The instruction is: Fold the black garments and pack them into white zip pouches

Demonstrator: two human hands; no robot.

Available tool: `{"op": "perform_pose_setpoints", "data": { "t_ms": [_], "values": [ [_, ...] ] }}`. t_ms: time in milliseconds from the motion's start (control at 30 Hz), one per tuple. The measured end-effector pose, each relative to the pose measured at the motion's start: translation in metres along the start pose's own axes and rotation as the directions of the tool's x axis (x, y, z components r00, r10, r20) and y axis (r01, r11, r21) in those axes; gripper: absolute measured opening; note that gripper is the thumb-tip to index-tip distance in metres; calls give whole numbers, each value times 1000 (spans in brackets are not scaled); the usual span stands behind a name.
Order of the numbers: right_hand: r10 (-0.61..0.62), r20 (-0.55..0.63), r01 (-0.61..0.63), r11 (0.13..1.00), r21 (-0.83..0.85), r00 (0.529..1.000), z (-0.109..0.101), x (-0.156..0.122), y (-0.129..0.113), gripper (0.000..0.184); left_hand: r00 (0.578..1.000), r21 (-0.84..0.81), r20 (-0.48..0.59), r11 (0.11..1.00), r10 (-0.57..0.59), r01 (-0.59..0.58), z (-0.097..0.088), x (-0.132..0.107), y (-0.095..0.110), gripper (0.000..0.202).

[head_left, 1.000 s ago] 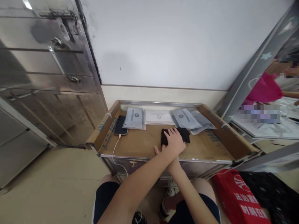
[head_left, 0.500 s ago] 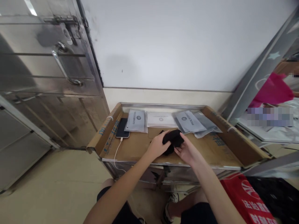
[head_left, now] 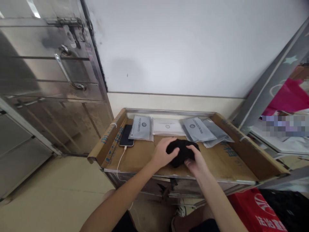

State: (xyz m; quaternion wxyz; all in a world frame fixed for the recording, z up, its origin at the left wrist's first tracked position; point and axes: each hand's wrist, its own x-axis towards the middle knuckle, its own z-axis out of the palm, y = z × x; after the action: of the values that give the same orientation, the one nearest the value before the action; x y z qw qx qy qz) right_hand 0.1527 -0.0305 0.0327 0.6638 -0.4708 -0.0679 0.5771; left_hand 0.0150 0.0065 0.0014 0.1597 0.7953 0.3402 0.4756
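Note:
A bunched black cloth [head_left: 181, 154] is held between both hands, low over the front of the cardboard-lined tabletop [head_left: 141, 158]. My left hand [head_left: 164, 152] is closed on its left side, thumb lying across the top. On the right side, my right hand [head_left: 196, 159] grips it with thumb and fingers, partly underneath. The fabric's exact kind cannot be made out. Behind it lie a grey-white ROCKBROS pouch [head_left: 141, 127], a white packet [head_left: 167, 127] and another ROCKBROS pouch [head_left: 198, 129], overlapping a further clear grey bag [head_left: 218, 132].
At the left, a dark phone [head_left: 126, 137] is plugged into a white cable [head_left: 120, 159] running over the front edge. Raised cardboard flaps [head_left: 263, 154] border the table's sides. A red bag [head_left: 256, 206] sits low right; a metal door [head_left: 48, 74] stands left.
The black cloth has shifted slightly right and down and is spread wider. My right thumb now presses on its top. The view has tilted slightly.

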Motion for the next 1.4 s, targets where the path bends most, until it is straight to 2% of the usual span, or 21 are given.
{"op": "perform_pose_setpoints", "data": {
  "t_ms": [67,100,167,233,333,500,667,800,933,967,1033,1133,1200,1267,1300,1400],
  "values": [
    [5,5,-6,998,59,1000,-5,2,-5,22,991,155,-126,986,-46,65,-5,12,-22,34],
    [19,13,-20,997,75,1000,-8,3,-7,24,988,249,-147,965,-51,87,-7,19,-35,35],
    [85,26,-86,994,66,996,-12,3,-9,27,993,396,-108,914,-47,87,-9,31,-59,38],
    [174,57,-175,984,23,983,-14,2,-9,25,998,477,-45,877,-35,52,-7,40,-76,33],
    [259,120,-258,966,-23,958,-11,4,-6,19,998,509,-22,859,-51,55,-4,44,-86,16],
    [260,157,-270,962,49,953,4,27,-6,16,988,449,-72,880,-138,156,-4,40,-81,12],
    [129,113,-149,972,184,985,11,53,-8,19,985,306,-147,942,-94,135,-5,34,-74,14],
    [114,181,-135,985,111,977,13,55,-9,23,985,266,-151,957,-77,116,-3,34,-69,12],
    [2,84,-19,980,200,996,16,57,-15,22,991,194,-134,980,-18,44,0,35,-61,14],
    [-2,91,-17,978,207,996,17,57,-15,21,992,157,-123,987,-14,33,1,35,-60,15],
    [66,197,-97,983,153,978,20,56,-13,20,992,48,-117,997,-48,54,2,35,-58,15],
    [205,338,-225,974,20,919,24,54,-5,20,979,-154,-119,978,-163,144,2,34,-57,14],
    [168,311,-184,983,22,936,26,55,-3,18,973,-224,-107,958,-205,177,3,33,-56,10],
    [93,251,-106,994,40,964,27,58,-6,15,972,-241,-102,953,-212,182,3,32,-53,6],
    [94,246,-101,995,17,965,27,60,-8,14,972,-246,-104,952,-210,180,2,32,-51,6],
    [246,308,-206,966,-158,919,26,66,-13,15,968,-271,-126,946,-219,179,1,33,-46,5]
  ]
}}
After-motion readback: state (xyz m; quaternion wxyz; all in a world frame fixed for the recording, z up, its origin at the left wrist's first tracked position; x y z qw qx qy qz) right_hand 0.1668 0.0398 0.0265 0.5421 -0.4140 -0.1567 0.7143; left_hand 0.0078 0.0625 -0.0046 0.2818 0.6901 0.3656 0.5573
